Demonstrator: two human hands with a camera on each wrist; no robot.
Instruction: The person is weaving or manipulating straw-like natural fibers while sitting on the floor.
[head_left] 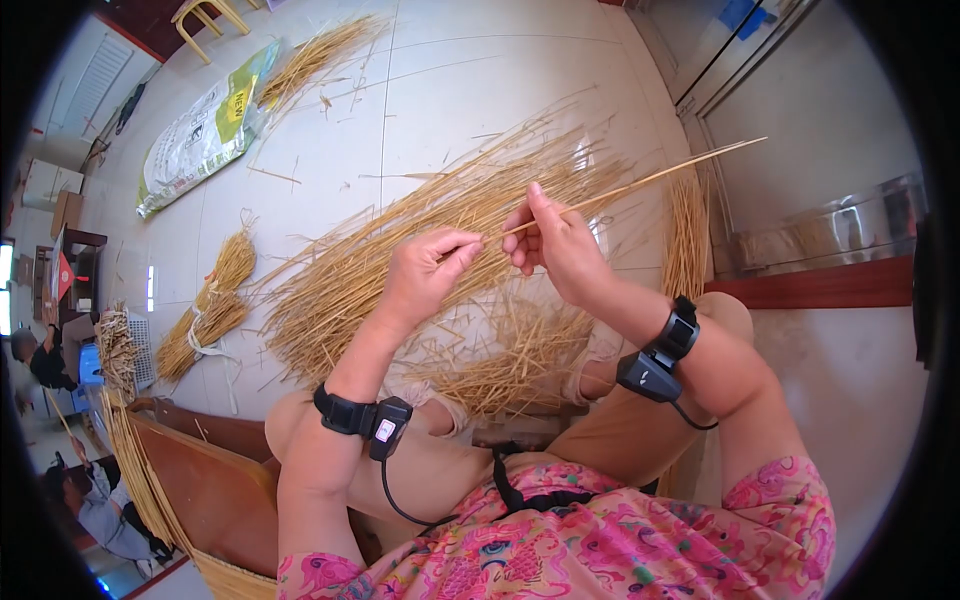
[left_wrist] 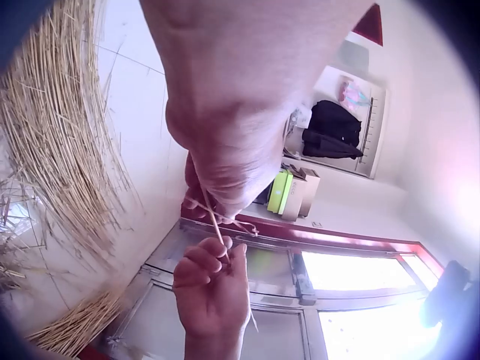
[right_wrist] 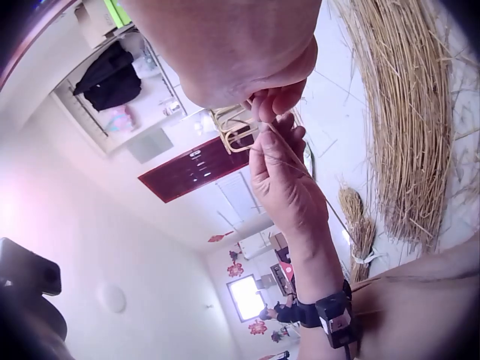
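Observation:
A thin straw stalk (head_left: 690, 163) runs between the two hands and sticks out far to the right. My left hand (head_left: 430, 275) pinches its near end between thumb and curled fingers. Just beside it, my right hand (head_left: 565, 250) holds the same stalk, thumb raised and fingers loosely bent around it. In the left wrist view, the right hand (left_wrist: 214, 292) grips the stalk with thumb and fingertips. The right wrist view shows the left hand (right_wrist: 289, 180) pinching the straw close to the right fingers. Below both hands spreads a wide pile of loose straw (head_left: 350, 290).
A tied straw bundle (head_left: 235, 262) lies left of the pile. Farther back is a printed sack (head_left: 200, 140) with straw (head_left: 320, 60) at its mouth. More straw (head_left: 686, 240) stretches along the right wall. A wooden chest (head_left: 200, 460) stands near the left knee; people sit beyond it.

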